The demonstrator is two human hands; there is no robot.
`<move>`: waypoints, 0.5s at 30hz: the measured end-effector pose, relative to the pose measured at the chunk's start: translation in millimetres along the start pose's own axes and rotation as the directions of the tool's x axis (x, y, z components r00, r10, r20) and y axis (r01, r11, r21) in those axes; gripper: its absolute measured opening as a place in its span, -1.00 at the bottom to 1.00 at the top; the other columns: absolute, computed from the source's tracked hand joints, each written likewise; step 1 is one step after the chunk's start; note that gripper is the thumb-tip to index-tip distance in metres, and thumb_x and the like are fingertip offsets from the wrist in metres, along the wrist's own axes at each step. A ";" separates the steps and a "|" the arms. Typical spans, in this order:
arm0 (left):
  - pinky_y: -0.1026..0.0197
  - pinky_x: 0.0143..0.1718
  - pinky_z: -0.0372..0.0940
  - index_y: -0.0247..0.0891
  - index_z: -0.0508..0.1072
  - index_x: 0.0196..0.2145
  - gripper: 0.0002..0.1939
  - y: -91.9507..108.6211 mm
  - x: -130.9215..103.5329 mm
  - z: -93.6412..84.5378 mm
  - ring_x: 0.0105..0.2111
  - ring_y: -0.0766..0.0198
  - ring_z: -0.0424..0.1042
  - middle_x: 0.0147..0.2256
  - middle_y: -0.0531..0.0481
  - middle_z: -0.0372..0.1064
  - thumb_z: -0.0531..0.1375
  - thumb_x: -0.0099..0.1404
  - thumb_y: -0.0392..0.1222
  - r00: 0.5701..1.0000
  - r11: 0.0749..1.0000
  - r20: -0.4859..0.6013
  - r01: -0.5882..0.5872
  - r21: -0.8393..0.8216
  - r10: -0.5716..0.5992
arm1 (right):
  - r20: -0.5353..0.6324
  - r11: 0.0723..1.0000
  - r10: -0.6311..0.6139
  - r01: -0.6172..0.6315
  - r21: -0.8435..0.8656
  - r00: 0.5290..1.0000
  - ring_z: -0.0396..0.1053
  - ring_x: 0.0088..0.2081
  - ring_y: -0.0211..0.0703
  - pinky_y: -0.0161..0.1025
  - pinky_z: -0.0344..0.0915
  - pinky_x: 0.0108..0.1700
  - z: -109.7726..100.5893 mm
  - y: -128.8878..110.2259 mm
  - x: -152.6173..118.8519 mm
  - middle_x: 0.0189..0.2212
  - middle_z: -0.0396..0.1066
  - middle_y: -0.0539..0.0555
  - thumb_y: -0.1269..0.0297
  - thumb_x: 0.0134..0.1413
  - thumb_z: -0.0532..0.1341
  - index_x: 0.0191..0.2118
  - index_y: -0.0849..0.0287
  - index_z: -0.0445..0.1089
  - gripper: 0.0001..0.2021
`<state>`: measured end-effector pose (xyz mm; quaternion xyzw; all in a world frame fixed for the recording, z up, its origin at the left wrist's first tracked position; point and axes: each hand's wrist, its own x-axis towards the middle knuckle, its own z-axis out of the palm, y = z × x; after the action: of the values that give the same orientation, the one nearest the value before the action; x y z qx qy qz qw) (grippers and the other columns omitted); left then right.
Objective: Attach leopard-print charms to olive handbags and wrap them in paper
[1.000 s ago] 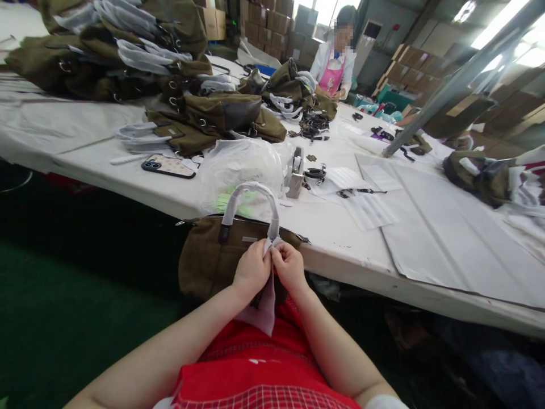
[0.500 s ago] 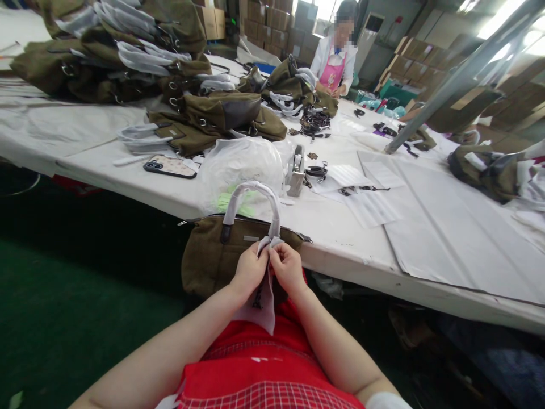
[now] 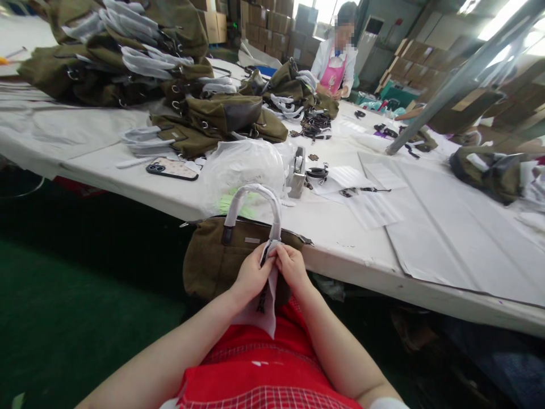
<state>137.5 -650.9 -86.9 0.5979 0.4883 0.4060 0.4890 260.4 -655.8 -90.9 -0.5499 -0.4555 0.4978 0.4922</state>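
The bag (image 3: 208, 264) is at the near edge of the table (image 3: 349, 258), upright, between the table and the person's red apron (image 3: 255, 369). This placing probably braces it and brings its handle (image 3: 256, 188) within easy reach of both hands.

The left hand (image 3: 250, 274) grasps a pale sheet (image 3: 267, 321) just below the handle's right-hand base; the right hand (image 3: 293, 267) pinches the sheet's upper end, its fingertips meeting the left's. Neither is released. The close two-handed grip is judged to serve fine control where the sheet gathers; its free end hangs toward the apron. Whether the fingers also press on the bag cannot be told.

Condition of the bag: olive-brown body, apparently fabric, softly rounded, with a vertical seam. A small pale plate (image 3: 252, 240) sits between the handle's ends. The zip (image 3: 293, 234) runs along the top, its ends projecting at either side. The handle stands arched in white wrapping, with a dark tab (image 3: 227, 235) bare at its left-hand base; the opposite base is largely hidden. A dark item or marking (image 3: 261, 301) shows at the sheet; its nature is unclear. No damage is discernible.
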 end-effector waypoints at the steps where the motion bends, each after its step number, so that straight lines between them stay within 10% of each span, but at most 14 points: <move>1: 0.04 0.11 0.24 -0.26 0.44 0.01 -0.61 0.2 0.2 -0.7 -0.01 0.07 0.43 -0.02 -0.13 0.48 0.17 0.22 -0.19 1.000 0.999 0.008 0.025 -0.035 -0.025 | 0.018 0.999 0.018 -0.019 0.047 1.000 -0.11 -0.71 -0.37 -0.36 -0.12 -0.65 -2.2 -1.7 0.0 -0.78 -0.04 -0.17 -0.20 0.09 0.10 -0.47 0.19 0.38 -0.51; 6: 0.06 -0.06 0.33 -0.32 0.48 -0.08 -0.59 15.0 4.7 -19.5 -0.13 0.03 0.49 -0.15 -0.13 0.54 0.27 0.12 -0.11 0.961 0.937 0.138 0.266 -0.225 -0.240 | -0.240 0.967 -0.146 0.087 -0.238 0.960 0.05 -0.66 -0.35 -0.35 0.00 -0.58 -17.7 -16.6 -8.0 -0.73 0.14 -0.11 -0.10 0.09 0.18 -0.47 0.18 0.38 -0.60; 9: 0.12 -0.18 0.35 -0.35 0.51 -0.14 -0.58 26.7 11.4 -38.3 -0.22 0.04 0.51 -0.24 -0.12 0.55 0.32 0.06 -0.09 0.907 0.889 0.294 0.379 -0.258 -0.301 | -0.149 0.889 -0.122 0.042 -0.456 0.981 0.19 -0.64 -0.31 -0.35 0.07 -0.55 -18.4 -22.5 -9.6 -0.70 0.28 -0.05 -0.06 0.05 0.23 -0.52 0.17 0.38 -0.63; 15: 0.11 -0.17 0.34 -0.38 0.52 -0.13 -0.59 37.1 30.0 -66.5 -0.20 0.02 0.51 -0.21 -0.14 0.56 0.30 0.05 -0.15 0.839 0.929 0.452 0.366 -0.055 -0.304 | -0.007 0.969 0.171 -0.169 -0.180 0.985 0.10 -0.73 -0.34 -0.37 -0.02 -0.65 8.7 -9.2 5.5 -0.75 0.20 -0.08 -0.10 0.04 0.17 -0.57 0.17 0.29 -0.58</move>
<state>86.2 -610.6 -37.5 0.5432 0.4339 0.2028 0.6896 252.2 -648.7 -82.4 -0.6271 -0.4520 0.4973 0.3939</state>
